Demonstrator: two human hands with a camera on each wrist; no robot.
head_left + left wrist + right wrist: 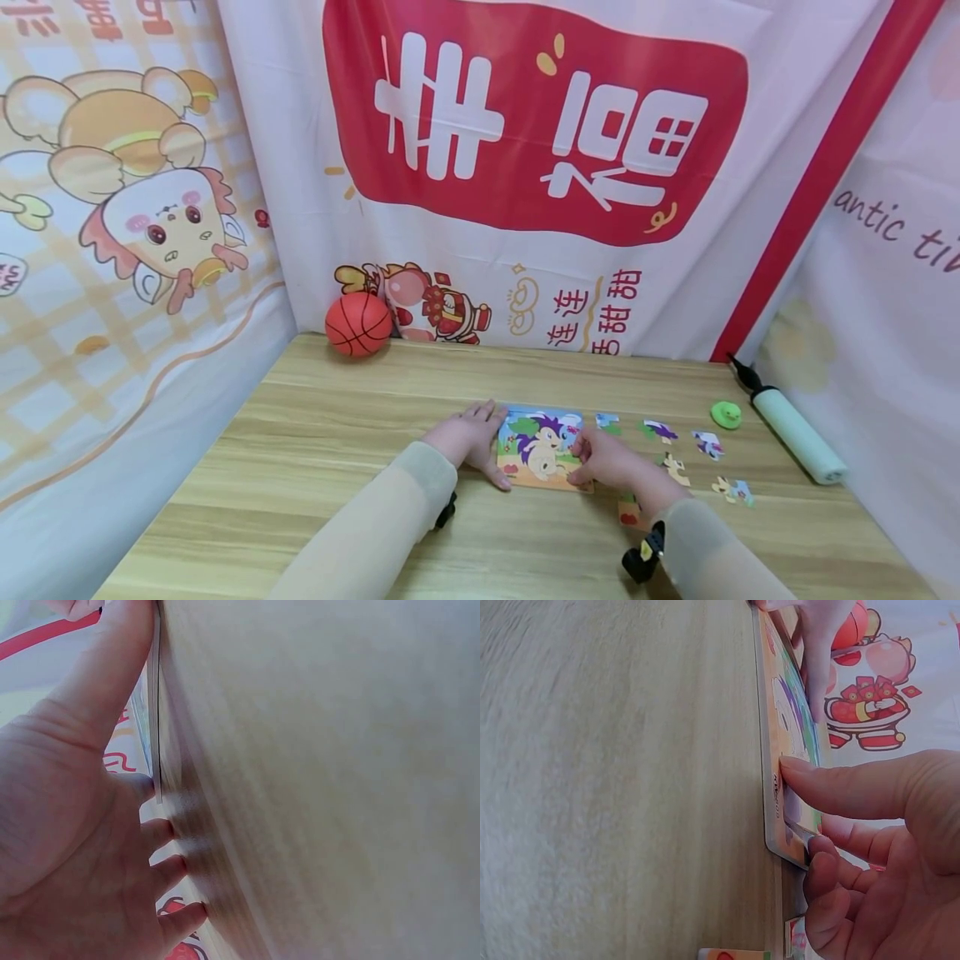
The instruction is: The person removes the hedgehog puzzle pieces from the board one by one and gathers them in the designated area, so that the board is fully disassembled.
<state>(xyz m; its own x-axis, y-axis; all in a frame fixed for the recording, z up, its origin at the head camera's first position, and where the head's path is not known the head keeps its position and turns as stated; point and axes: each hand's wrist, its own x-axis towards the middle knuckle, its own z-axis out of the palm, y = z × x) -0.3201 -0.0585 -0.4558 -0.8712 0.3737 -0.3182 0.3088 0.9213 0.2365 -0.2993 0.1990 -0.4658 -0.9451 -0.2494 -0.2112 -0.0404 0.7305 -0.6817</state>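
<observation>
A flat jigsaw puzzle board (542,454) with a purple-haired hedgehog picture lies on the wooden table. My left hand (480,440) spreads over its left edge, thumb at the near corner and fingers toward the far one. In the left wrist view, several fingertips (174,866) of it touch the table beside the board. At the board's right edge my right hand (611,460) pinches a puzzle piece (801,813) low over the picture. Its thumb lies on top, with the other fingers curled at the edge; they hide much of the piece.
Several loose pieces (708,444) lie right of the board, one (630,512) close under the right wrist. Farther right are a green toy duck (726,414) and a pale green hand pump (798,437). A red toy basketball (358,325) sits at the back left. Printed cloths (285,208) wall the table.
</observation>
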